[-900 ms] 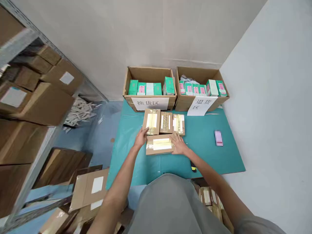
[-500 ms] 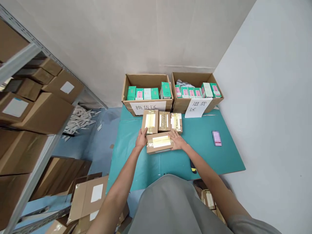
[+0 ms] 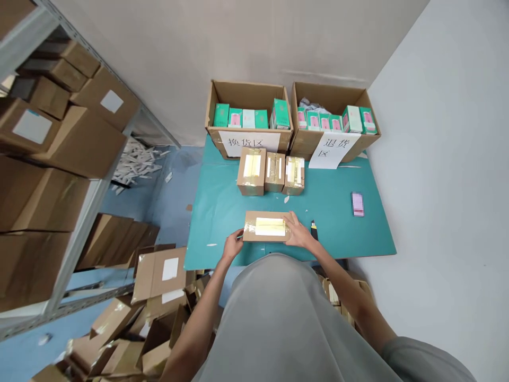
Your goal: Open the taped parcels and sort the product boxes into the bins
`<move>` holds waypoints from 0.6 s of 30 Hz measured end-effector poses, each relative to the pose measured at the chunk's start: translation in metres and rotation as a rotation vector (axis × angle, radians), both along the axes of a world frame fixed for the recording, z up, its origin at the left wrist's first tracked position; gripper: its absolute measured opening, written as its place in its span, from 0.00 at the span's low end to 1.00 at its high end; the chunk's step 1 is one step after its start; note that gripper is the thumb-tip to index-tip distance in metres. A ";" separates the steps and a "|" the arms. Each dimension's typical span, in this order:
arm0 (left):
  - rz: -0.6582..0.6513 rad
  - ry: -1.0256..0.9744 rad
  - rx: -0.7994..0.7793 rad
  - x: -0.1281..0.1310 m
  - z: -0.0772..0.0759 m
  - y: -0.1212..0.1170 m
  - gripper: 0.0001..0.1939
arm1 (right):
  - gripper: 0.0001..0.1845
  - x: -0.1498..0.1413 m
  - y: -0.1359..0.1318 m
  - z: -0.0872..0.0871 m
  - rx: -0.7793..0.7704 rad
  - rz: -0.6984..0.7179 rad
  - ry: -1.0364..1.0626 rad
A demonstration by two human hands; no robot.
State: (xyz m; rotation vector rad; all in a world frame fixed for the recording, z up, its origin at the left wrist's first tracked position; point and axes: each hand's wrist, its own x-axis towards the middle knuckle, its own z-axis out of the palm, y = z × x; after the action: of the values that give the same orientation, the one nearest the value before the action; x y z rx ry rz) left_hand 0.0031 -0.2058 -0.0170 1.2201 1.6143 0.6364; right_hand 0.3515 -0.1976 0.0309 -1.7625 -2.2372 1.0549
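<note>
A long taped cardboard box (image 3: 254, 237) with a white label lies crosswise in front of me, above the near part of the green table (image 3: 214, 212). My right hand (image 3: 297, 232) grips its right end, thumb near the front side and fingers over the top. At its left end, my left hand (image 3: 233, 246) is closed on the lower corner, its fingertips partly hidden. Beyond it stand three smaller taped boxes in a row: a larger left box (image 3: 251, 171), a middle box (image 3: 274, 172) and a right box (image 3: 294, 176). Right of my right hand lies a utility knife (image 3: 314, 230).
Two open cartons stand at the back, a left carton (image 3: 214, 139) and a right carton (image 3: 304, 146), holding green and white boxes. A phone (image 3: 357, 204) lies at right. Shelving with cartons (image 3: 83, 140) rises at left; opened boxes (image 3: 159, 273) pile below.
The long box has come toward me, away from the three smaller boxes, with both hands moving along. My left hand has shifted to its lower left corner. The camera view has tilted down.
</note>
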 end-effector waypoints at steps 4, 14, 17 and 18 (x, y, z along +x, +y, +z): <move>-0.031 -0.042 -0.014 -0.007 0.001 -0.036 0.22 | 0.74 0.010 -0.013 0.002 -0.092 0.037 0.077; -0.070 -0.046 0.051 0.003 -0.004 -0.017 0.36 | 0.70 0.010 0.010 -0.034 -0.257 -0.598 0.698; -0.064 -0.139 0.034 0.004 -0.011 -0.005 0.37 | 0.60 -0.008 -0.007 -0.049 -0.259 -0.666 0.708; -0.058 -0.178 0.026 0.005 -0.013 -0.002 0.37 | 0.57 -0.014 -0.014 -0.053 -0.233 -0.680 0.707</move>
State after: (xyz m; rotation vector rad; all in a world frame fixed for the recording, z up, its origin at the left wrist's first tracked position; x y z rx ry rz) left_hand 0.0081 -0.2082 -0.0297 1.1898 1.4222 0.7106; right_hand 0.3378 -0.2111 -0.0222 -1.6518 -1.0364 1.4688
